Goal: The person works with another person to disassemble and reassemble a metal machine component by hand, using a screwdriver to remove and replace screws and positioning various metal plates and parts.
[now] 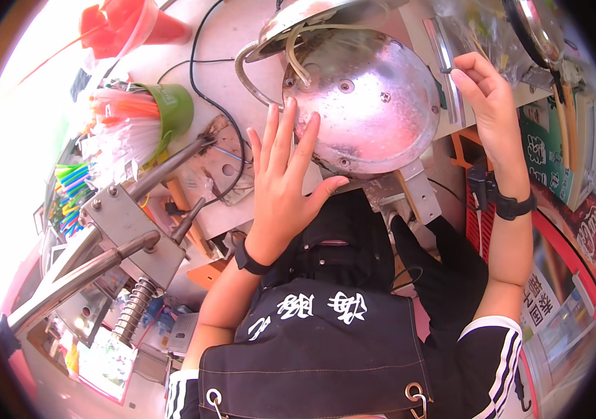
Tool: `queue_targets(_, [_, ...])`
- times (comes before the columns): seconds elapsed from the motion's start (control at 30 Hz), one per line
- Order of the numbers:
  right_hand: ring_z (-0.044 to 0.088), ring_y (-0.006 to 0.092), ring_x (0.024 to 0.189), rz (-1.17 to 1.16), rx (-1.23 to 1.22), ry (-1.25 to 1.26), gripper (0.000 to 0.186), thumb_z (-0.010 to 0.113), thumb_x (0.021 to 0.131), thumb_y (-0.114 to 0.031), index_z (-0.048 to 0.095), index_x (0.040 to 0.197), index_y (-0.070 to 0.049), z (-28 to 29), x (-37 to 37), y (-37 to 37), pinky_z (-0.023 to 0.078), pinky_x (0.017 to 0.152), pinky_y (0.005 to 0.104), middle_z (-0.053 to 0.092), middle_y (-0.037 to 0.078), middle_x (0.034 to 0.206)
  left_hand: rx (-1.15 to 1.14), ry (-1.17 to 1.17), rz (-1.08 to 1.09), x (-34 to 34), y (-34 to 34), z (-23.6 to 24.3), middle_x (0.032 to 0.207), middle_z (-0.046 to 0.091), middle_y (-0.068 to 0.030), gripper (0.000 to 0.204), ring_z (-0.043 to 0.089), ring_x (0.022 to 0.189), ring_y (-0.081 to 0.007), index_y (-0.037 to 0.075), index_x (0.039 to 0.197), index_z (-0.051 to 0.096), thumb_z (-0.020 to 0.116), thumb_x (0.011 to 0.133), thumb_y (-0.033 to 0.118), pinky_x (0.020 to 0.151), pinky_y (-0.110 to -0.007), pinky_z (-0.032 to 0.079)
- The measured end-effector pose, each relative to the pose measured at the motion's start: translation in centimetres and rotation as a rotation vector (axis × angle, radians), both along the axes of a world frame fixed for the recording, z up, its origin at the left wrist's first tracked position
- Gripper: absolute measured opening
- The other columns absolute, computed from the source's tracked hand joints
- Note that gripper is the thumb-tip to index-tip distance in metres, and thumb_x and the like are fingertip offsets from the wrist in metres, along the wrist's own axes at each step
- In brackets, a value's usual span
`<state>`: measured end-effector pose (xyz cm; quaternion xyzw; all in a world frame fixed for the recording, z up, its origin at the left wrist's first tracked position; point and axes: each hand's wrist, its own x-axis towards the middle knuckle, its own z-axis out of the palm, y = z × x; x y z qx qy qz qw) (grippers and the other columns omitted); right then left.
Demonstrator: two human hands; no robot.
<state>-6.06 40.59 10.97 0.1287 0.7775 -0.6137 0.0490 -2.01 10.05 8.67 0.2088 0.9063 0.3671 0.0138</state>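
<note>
A shiny round metal plate [375,105] with several screws lies in front of me, stained along its far part. My left hand [280,167] is open at its left edge, fingers spread; I cannot tell whether the fingertips touch the metal. Off the plate's right side, my right hand [490,98] is closed, thumb and forefinger brought together at a small dark piece [447,70] beside a long narrow metal strip [443,52]. What exactly the fingers hold is unclear. Above the plate hangs a domed metal part [291,26] with pale tubes [295,59] running down from it.
On the left stand a green bucket [174,112] of wrapped straws and a red container [120,28]. A metal lever mechanism with a spring [134,307] juts in at lower left. A black cable [193,70] crosses the white table. Clear plastic bags [483,28] lie at upper right.
</note>
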Motion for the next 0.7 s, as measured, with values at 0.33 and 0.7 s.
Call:
queue_targets(0.33, [0.058, 0.0042, 0.094, -0.114, -0.232, -0.036, 0.021, 0.065, 0.098, -0.018, 0.062, 0.109, -0.001, -1.7, 1.7, 0.3, 0.044, 0.086, 0.0204, 0.066, -0.002, 0.099, 0.002, 0.295, -0.262, -1.8, -0.9, 0.2, 0.102, 0.072, 0.0018, 0.020, 0.067, 0.111, -0.0248, 0.018, 0.089, 0.075, 0.082, 0.070, 0.014, 0.113, -0.052, 0.037])
queue_targets(0.7, [0.060, 0.0072, 0.095, -0.169, -0.285, 0.025, 0.024, 0.064, 0.098, -0.016, 0.060, 0.113, 0.002, -0.8, 3.5, -1.6, 0.045, 0.088, 0.0228, 0.067, 0.003, 0.102, 0.131, 0.291, -0.377, -4.3, -1.5, -1.2, 0.095, 0.073, 0.0010, 0.018, 0.070, 0.100, -0.0236, 0.018, 0.085, 0.077, 0.079, 0.067, 0.015, 0.098, -0.045, 0.053])
